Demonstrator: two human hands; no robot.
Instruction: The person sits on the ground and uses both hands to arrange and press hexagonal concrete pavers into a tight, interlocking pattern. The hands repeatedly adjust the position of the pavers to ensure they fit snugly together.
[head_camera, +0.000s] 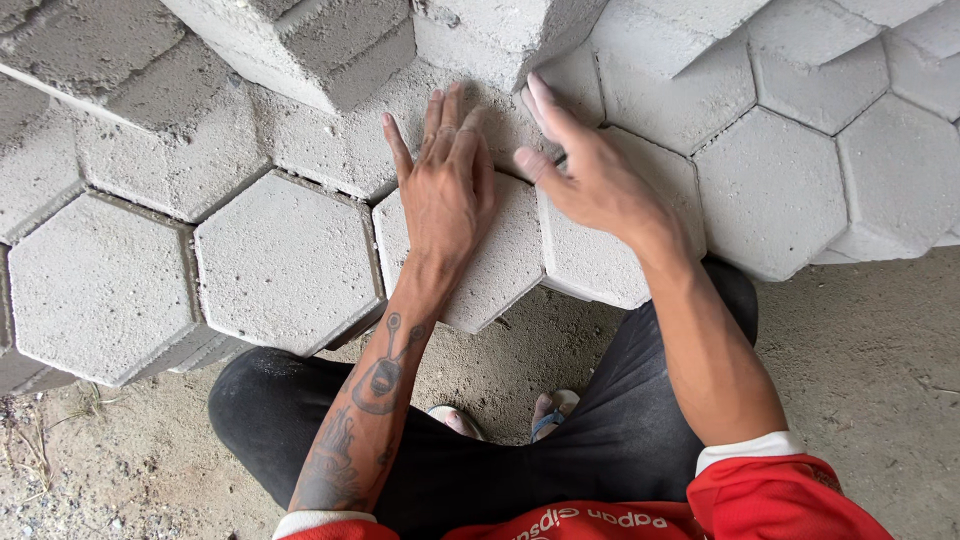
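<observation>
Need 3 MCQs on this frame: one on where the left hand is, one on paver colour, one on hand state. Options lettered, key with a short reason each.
1. Where does the left hand lie?
A. flat on top of a hexagonal paver
B. on the sandy ground
C. on the person's knee

2. What colour are the pavers?
A. red
B. pale grey
C. black

3. How is the right hand set?
A. closed in a fist
B. clamped around a tool
C. open, fingers stretched toward the raised block

Key:
1 A: the palm lies flat on the paver's top face, at the front edge of the stack.
2 B: every hexagon shows the same pale grey concrete.
3 C: the fingers are spread and straight, their tips at the raised block's lower edge, with nothing gripped.
</observation>
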